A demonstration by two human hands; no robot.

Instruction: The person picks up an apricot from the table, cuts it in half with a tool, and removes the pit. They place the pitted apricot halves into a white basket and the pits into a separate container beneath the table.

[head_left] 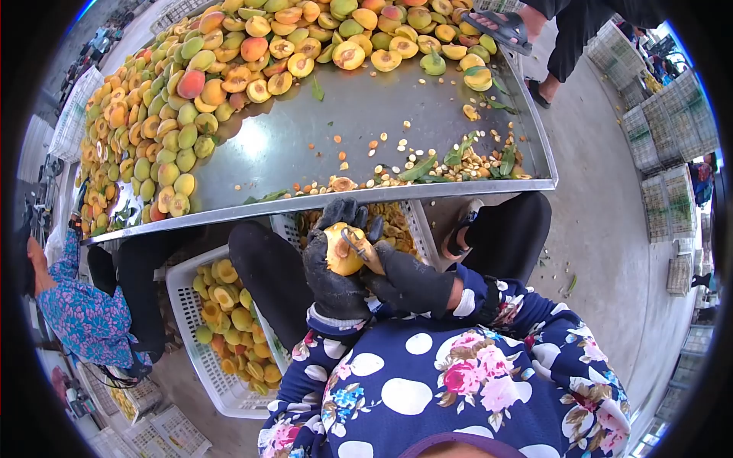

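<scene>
In a dark work glove, my left hand (330, 281) is wrapped round a yellow peach (341, 254) with its cut side showing. My right hand (412, 281), gloved too, grips a small pitting knife (372, 258). Its curved metal tip rests against the peach flesh, and part of its handle is hidden in the glove. Both hands are close together just below the metal table's front rim (336, 198). Beneath them stands a white crate (421, 233) with cut peach pieces (397, 233) in it.
Heaped peaches (229, 72), whole and halved, cover the table's back and left. Loose pits (473, 164) and leaves lie near its front edge. A white crate (185, 320) of peaches stands left of my legs. One person (95, 305) sits at left; another's sandalled foot (508, 29) is behind the table.
</scene>
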